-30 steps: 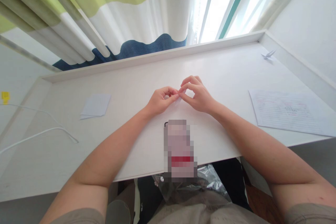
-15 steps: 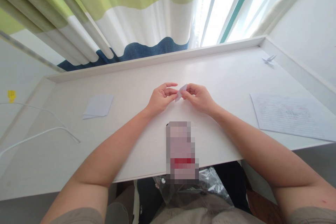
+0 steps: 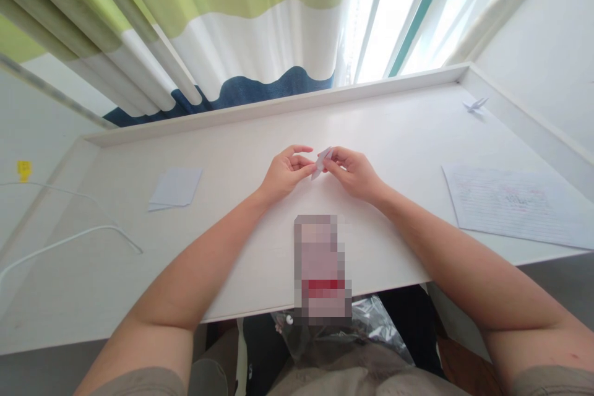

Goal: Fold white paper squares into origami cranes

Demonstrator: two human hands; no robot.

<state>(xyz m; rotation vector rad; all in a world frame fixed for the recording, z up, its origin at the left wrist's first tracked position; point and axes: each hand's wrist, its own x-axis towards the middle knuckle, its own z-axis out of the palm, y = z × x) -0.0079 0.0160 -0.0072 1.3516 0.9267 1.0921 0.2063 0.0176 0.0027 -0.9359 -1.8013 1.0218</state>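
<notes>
A small piece of folded white paper (image 3: 319, 168) is held between my two hands over the middle of the desk. My left hand (image 3: 288, 171) pinches its left side between thumb and fingers, with the index finger stretched out above. On the other side, my right hand (image 3: 350, 171) grips the paper's upper right part between thumb and fingertips. The fingers hide some of the folds. Nearer to me, a pixelated flat object (image 3: 320, 260) lies at the desk's front edge.
White paper sheets (image 3: 175, 188) lie on the left of the desk (image 3: 241, 260), beside a white cable (image 3: 102, 227). At right is a lined, written sheet (image 3: 515, 201); behind it sits a folded paper figure (image 3: 476, 105). A raised rim borders the desk below the curtain (image 3: 260, 31).
The folded paper has turned slightly and shifted a little to the right between my fingers. Both hands keep nearly the same place.
</notes>
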